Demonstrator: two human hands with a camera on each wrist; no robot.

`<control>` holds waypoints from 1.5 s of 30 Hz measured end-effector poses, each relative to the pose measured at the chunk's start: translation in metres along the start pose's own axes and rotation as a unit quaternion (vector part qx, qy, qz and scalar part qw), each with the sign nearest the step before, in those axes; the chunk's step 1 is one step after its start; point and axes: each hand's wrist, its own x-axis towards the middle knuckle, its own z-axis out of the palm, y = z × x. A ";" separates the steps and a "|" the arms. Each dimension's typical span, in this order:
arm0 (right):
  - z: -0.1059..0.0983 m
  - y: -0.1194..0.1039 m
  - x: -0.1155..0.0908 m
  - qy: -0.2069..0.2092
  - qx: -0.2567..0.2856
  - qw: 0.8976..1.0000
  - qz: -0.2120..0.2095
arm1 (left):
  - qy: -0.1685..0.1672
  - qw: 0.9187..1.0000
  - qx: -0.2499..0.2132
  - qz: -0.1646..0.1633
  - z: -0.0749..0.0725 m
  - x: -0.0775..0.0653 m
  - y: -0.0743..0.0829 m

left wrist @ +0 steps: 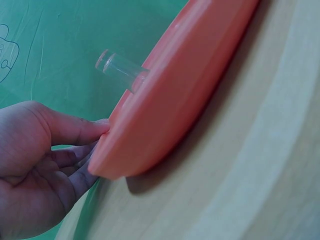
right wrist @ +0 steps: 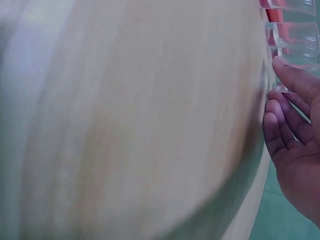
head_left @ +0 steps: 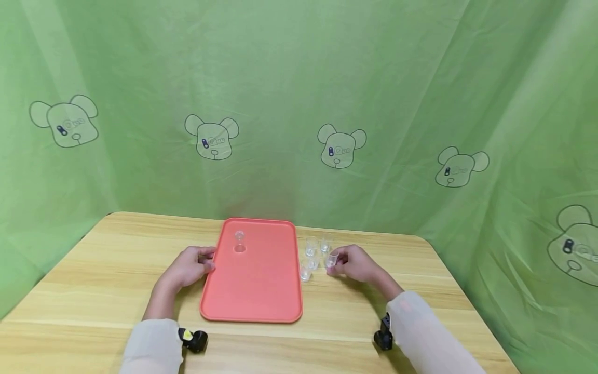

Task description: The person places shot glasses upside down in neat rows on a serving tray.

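At the left edge of a red tray [head_left: 252, 280], my left hand [head_left: 189, 267] grips the rim; in the left wrist view the thumb rests at the rim's top and the fingers lie against its outer side. One clear shot glass [head_left: 240, 242] stands on the tray's far left part, seemingly mouth down. My right hand [head_left: 356, 263] pinches another clear glass [head_left: 332, 259] between thumb and fingers, low over the table right of the tray. Several more clear glasses [head_left: 310, 246] stand close to that hand, between it and the tray; some show in the right wrist view [right wrist: 295, 36].
The light wooden table [head_left: 355, 322] reaches back to a green curtain [head_left: 280, 104] printed with bear heads. More curtain hangs along both sides. Black wrist cameras sit on both forearms, over pale sleeves [head_left: 154, 345].
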 end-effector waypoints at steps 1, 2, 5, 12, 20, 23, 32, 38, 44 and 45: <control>-0.001 0.000 -0.001 0.003 0.002 1.000 0.000 | 0.000 1.000 0.000 0.000 0.000 0.000 0.000; -0.002 -0.001 -0.002 0.006 0.003 1.000 -0.001 | 0.001 1.000 0.000 0.000 0.000 0.000 0.000; -0.006 -0.005 -0.005 0.011 0.008 1.000 0.004 | 0.000 1.000 0.000 0.001 0.000 0.000 0.002; -0.016 -0.015 -0.008 0.020 0.004 1.000 -0.017 | -0.002 1.000 -0.002 0.002 -0.001 -0.001 0.002; -0.025 -0.030 -0.002 0.034 -0.010 0.999 -0.041 | 0.000 1.000 0.000 0.002 0.000 -0.002 0.002; -0.026 -0.038 0.001 0.041 -0.013 0.998 -0.043 | 0.001 1.000 0.002 0.001 0.000 -0.002 0.003; -0.025 -0.063 0.016 0.031 -0.010 0.999 -0.040 | 0.001 1.000 0.000 -0.010 0.000 -0.002 0.001; -0.021 -0.076 0.027 0.022 -0.012 0.999 -0.047 | -0.001 1.000 0.003 -0.008 0.000 -0.001 0.001; -0.016 -0.085 0.038 0.031 -0.013 0.999 -0.040 | -0.002 1.000 0.005 -0.002 0.000 -0.001 0.002; -0.015 -0.086 0.039 0.032 -0.014 0.999 -0.039 | -0.002 1.000 0.005 -0.002 0.000 -0.001 0.002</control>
